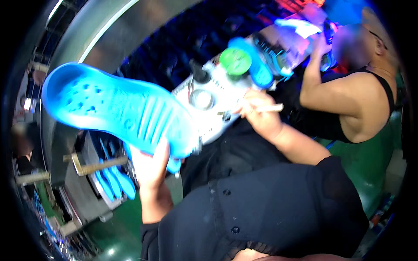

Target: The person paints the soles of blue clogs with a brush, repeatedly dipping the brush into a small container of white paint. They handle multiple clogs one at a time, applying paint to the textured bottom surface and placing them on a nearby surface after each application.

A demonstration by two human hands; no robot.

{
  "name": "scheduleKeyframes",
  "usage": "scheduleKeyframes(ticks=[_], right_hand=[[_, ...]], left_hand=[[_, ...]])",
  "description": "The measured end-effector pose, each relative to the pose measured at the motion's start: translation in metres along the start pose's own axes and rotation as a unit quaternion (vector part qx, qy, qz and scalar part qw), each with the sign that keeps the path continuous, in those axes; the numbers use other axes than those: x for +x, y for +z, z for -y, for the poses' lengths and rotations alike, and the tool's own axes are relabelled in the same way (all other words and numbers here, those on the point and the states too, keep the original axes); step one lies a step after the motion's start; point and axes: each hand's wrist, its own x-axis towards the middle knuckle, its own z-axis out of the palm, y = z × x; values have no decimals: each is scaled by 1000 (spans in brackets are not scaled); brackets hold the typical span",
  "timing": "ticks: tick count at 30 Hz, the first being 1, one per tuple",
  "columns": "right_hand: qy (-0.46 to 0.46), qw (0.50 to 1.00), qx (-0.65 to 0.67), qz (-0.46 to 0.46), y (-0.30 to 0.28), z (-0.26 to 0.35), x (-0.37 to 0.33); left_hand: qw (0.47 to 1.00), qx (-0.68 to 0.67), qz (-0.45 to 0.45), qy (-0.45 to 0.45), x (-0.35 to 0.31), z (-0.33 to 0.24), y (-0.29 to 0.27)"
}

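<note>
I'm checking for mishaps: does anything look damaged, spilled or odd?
Nothing clearly stands out: the blue sole in the left hand looks unbroken, and no spill shows on the white worktop, though blur hides detail.

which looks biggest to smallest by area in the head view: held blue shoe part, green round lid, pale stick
1. Blue shoe part, by far, perhaps helped by nearness
2. Green round lid
3. Pale stick, partly covered by the right hand
</note>
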Motion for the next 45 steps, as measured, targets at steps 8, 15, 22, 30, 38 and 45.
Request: scheduleKeyframes(ticks=[8,15,22,30,38,45], right_hand=[[63,996,23,-55,-38,-7,-4],[121,989,49,-75,-49,-20,-13],[167,975,144,-29,-29,-38,-13],[181,973,131,56,12,-20,3],[28,995,-64,74,44,-34,43],[45,989,-100,99,89,-61,60]], left_hand=[[923,-189,291,-167,175,-72,137],[948,-274,162,15,213,-85,212],[989,135,45,-45,93,33,35],[728,630,-170,-210,-80,164,-246],[838,417,-208,-285,-126,222,-298],[884,-187,-177,-390,-103,139,-216]])
